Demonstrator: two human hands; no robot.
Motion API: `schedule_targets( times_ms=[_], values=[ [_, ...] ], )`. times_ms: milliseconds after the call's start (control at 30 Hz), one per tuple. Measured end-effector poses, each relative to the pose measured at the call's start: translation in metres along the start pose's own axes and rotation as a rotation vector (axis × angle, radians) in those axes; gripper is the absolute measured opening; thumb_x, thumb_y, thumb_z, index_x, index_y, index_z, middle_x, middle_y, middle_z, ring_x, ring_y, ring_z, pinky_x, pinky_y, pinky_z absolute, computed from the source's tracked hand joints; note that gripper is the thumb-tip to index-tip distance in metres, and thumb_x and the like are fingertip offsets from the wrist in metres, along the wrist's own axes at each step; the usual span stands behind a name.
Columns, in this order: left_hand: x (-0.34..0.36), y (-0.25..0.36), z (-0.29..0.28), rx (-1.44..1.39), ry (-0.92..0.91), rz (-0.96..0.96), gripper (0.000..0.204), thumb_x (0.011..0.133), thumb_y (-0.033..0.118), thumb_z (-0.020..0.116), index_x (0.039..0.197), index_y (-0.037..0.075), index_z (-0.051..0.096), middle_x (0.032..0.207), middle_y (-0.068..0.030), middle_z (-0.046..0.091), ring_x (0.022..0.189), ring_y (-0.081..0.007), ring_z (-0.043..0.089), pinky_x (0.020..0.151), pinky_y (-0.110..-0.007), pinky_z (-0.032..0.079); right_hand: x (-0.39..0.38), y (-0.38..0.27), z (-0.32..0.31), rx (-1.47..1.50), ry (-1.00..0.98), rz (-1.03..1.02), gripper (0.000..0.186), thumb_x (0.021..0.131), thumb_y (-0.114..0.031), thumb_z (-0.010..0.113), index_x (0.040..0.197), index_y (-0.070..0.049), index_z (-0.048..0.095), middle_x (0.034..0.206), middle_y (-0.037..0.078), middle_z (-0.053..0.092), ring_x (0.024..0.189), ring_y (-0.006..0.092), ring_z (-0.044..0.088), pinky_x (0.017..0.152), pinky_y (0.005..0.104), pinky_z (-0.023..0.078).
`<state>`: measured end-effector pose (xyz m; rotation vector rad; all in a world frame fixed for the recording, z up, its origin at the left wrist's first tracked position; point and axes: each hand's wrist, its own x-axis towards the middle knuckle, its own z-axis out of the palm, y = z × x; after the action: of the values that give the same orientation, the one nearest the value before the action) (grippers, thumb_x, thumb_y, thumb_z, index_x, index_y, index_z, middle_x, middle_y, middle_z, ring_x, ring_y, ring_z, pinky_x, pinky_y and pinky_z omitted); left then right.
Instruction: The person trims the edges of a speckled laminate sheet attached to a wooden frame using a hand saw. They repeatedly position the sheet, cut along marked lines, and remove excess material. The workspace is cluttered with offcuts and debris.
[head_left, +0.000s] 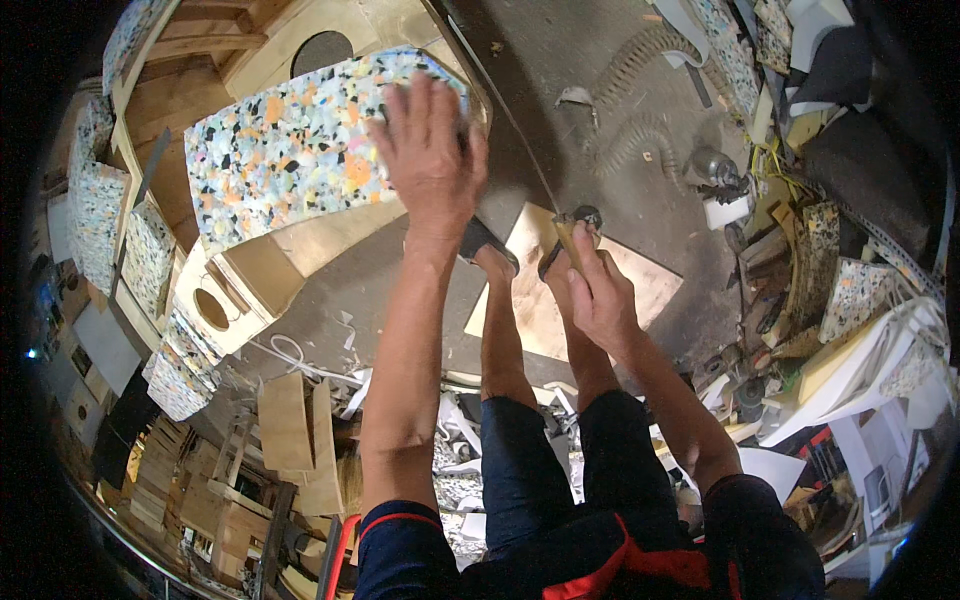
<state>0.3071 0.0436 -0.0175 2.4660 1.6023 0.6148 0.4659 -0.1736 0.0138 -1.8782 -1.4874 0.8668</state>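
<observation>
A slab of speckled, multicoloured rebonded foam lies on a pale wooden frame at the upper left. My left hand is over the slab's right end, fingers spread and a little blurred; whether the palm presses on the foam I cannot tell. In front of me, my right hand is closed around a tan-handled tool. A thin straight edge runs up and left from near the tool; I cannot tell if it belongs to it. The tool's kind is not clear.
A light wooden board lies on the floor under my feet. Coiled hose runs across the floor at the upper right. Foam scraps and rags heap along the right side. Wood offcuts stand at the lower left.
</observation>
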Motion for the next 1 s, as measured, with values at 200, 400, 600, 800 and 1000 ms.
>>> schedule_targets(
  times_ms=[200, 400, 600, 800, 1000],
  values=[
    [0.013, -0.022, 0.002, -0.022, -0.044, 0.096, 0.043, 0.09, 0.008, 0.067, 0.134, 0.01, 0.062, 0.147, -0.0068, 0.055, 0.139, -0.0345, 0.047, 0.113, -0.053, 0.037, 0.01, -0.012, 0.015, -0.041, -0.077, 0.114, 0.068, 0.091, -0.004, 0.063, 0.155, -0.012, 0.039, 0.111, 0.025, 0.062, 0.092, 0.0423, 0.067, 0.073, 0.0457, 0.057],
    [0.023, -0.035, 0.013, -0.041, 0.069, 0.196, 0.043, 0.083, 0.007, 0.07, 0.126, 0.006, 0.066, 0.135, -0.0079, 0.063, 0.131, -0.0353, 0.052, 0.108, -0.05, 0.041, 0.013, -0.012, 0.011, -0.178, -0.146, 0.115, 0.065, 0.091, -0.005, 0.064, 0.152, -0.012, 0.042, 0.111, 0.022, 0.063, 0.093, 0.0378, 0.068, 0.073, 0.0443, 0.058],
    [0.022, -0.031, 0.013, -0.018, 0.023, 0.154, 0.043, 0.084, 0.009, 0.071, 0.127, 0.009, 0.066, 0.139, -0.0064, 0.061, 0.133, -0.0348, 0.052, 0.108, -0.052, 0.04, 0.016, -0.007, 0.004, -0.275, -0.15, 0.064, 0.064, 0.092, -0.006, 0.065, 0.152, -0.014, 0.042, 0.103, 0.02, 0.066, 0.082, 0.0341, 0.07, 0.063, 0.0431, 0.058],
    [0.024, -0.033, 0.015, -0.002, 0.009, 0.142, 0.046, 0.082, 0.011, 0.072, 0.127, 0.01, 0.067, 0.141, -0.0048, 0.06, 0.135, -0.0347, 0.05, 0.11, -0.053, 0.038, 0.018, -0.001, -0.002, -0.239, -0.146, 0.032, 0.065, 0.094, -0.007, 0.064, 0.153, -0.016, 0.04, 0.096, 0.019, 0.065, 0.076, 0.0338, 0.07, 0.057, 0.0426, 0.057],
    [0.025, -0.031, 0.016, 0.005, -0.01, 0.133, 0.045, 0.083, 0.012, 0.072, 0.127, 0.01, 0.067, 0.141, -0.005, 0.061, 0.136, -0.0347, 0.05, 0.11, -0.053, 0.038, 0.023, -0.008, -0.011, -0.268, -0.195, 0.073, 0.064, 0.093, -0.007, 0.064, 0.152, -0.017, 0.042, 0.095, 0.018, 0.064, 0.074, 0.034, 0.069, 0.059, 0.0414, 0.057]
  ],
)
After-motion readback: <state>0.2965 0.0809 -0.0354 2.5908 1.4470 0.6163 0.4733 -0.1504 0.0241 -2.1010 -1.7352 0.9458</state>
